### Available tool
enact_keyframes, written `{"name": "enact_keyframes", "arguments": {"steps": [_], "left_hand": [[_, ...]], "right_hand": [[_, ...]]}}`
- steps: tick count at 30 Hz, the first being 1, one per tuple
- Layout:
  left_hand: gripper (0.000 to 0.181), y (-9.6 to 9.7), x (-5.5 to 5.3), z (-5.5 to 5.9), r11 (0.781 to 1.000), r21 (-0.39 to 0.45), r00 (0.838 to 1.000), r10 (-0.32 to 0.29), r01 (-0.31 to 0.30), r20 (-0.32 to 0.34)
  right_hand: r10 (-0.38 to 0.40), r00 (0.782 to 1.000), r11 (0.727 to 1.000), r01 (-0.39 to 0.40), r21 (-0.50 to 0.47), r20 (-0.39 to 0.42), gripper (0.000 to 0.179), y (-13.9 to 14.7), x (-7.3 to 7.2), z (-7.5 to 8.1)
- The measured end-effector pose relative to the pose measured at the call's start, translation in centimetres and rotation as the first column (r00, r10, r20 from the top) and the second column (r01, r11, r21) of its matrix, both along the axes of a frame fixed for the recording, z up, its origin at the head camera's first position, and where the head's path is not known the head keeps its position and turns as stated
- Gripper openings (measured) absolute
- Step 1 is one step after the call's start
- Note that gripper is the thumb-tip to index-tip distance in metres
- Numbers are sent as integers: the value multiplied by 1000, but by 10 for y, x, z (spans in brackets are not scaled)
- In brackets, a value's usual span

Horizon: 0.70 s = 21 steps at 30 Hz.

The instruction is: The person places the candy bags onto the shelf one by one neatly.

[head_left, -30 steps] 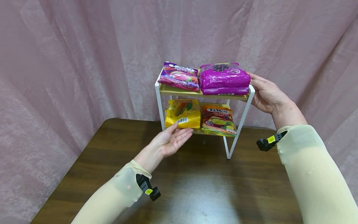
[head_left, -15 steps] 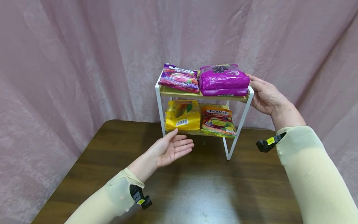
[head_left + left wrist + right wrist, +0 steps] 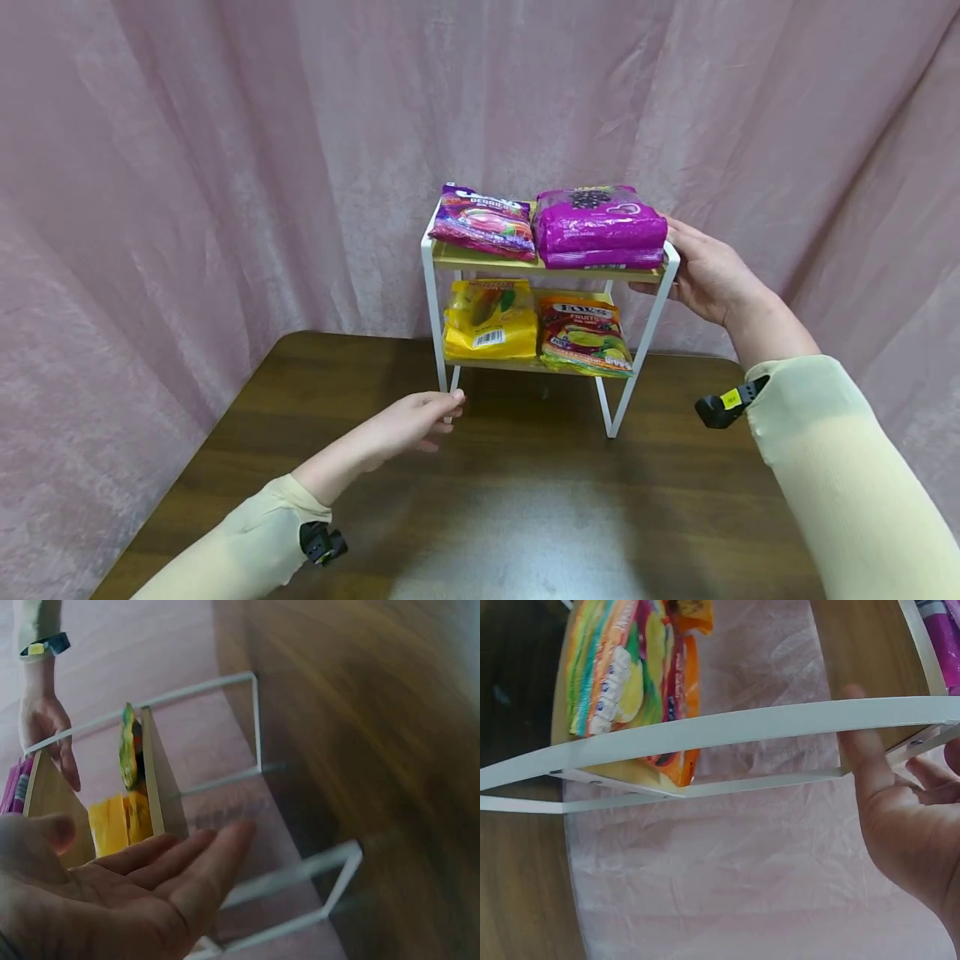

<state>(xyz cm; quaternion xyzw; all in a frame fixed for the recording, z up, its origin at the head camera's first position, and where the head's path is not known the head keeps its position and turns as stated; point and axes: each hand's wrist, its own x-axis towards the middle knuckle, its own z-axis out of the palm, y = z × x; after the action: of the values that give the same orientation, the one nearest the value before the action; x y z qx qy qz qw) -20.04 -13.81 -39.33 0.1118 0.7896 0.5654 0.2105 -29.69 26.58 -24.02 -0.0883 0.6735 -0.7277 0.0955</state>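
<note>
A two-tier shelf rack with white metal sides and pale wooden boards stands on the table. My right hand grips its upper right end. In the right wrist view the thumb reaches under the top board, while the other fingers are up by the bag. That bag of blackberry candy, purple, lies beside a berries candy bag on the top tier. Below are a yellow mango candy bag and a Fox's fruit candy bag. My left hand holds nothing, its fingers relaxed, in front of the left legs.
The brown wooden table extends toward me from the rack. A pink curtain hangs right behind the table and along its left side. Each wrist carries a black camera.
My left hand has drawn back from under the yellow mango candy bag, down and to the left, and turned over. The right hand keeps its hold on the rack.
</note>
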Motion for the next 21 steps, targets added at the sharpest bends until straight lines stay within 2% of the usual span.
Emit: {"name": "enact_keyframes", "arguments": {"steps": [3, 7, 9, 14, 16, 17, 19, 21], "left_hand": [[66, -10, -2, 0, 987, -158, 990, 6, -28, -140], [68, -24, -9, 4, 947, -305, 955, 4, -98, -296], [71, -32, -13, 5, 925, -354, 935, 5, -139, -355], [76, -55, -22, 7, 887, -401, 902, 37, -227, -430], [78, -64, -25, 8, 862, -433, 882, 36, -265, -470], [78, -68, -26, 9, 843, -455, 868, 29, -288, -496], [80, -78, -29, 9, 797, -501, 839, 13, -337, -544], [82, -87, -31, 8, 748, -538, 805, -10, -388, -594]], "right_hand": [[-55, 998, 989, 58, 136, -21, 63, 3, 3, -4], [-105, 994, 945, 111, 308, -39, 67, 10, 7, -10], [-100, 994, 924, 108, 366, -40, 74, 15, 9, -14], [-36, 999, 886, 47, 462, -33, 81, 31, 17, -27], [-11, 999, 850, 34, 526, -48, 79, 38, 22, -33], [-1, 998, 820, 38, 571, -65, 78, 42, 25, -36], [21, 995, 751, 51, 658, -101, 78, 48, 31, -43], [51, 988, 668, 75, 741, -146, 77, 54, 36, -51]]}}
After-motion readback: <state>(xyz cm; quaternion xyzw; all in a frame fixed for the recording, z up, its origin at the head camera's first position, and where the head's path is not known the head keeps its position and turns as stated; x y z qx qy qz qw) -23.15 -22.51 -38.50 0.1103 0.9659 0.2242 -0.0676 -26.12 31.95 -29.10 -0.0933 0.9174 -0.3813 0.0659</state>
